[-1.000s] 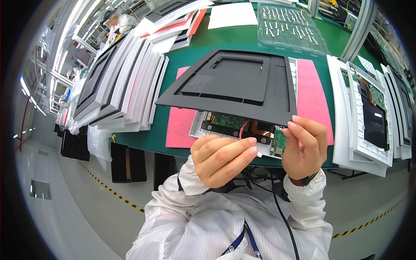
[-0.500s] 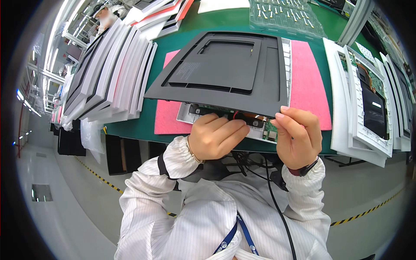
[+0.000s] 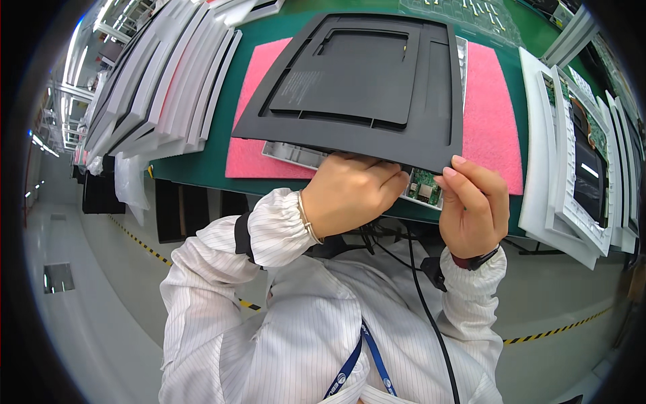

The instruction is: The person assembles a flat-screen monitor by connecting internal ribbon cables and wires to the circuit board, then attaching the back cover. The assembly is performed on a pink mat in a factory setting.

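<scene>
A large dark grey back cover (image 3: 343,87) is propped at a tilt, its near edge raised over a white device frame (image 3: 291,153). My right hand (image 3: 474,202) pinches the cover's near right corner between thumb and fingers. My left hand (image 3: 356,192) reaches in below the raised near edge, and its fingertips are hidden under the cover. Between the two hands a green circuit board (image 3: 427,187) with metal connectors shows inside the frame. The frame rests on a pink foam sheet (image 3: 494,114).
Several foam-separated panels (image 3: 161,87) stand in a leaning row on the left of the green table (image 3: 195,168). More white frames (image 3: 552,148) with boards lean at the right. A clear tray (image 3: 471,17) of small parts lies at the back. Black cables (image 3: 420,283) hang before the table.
My left hand has gone further under the cover, hiding the black bar and red wire seen before. My right hand keeps the corner. The whole view has shifted somewhat.
</scene>
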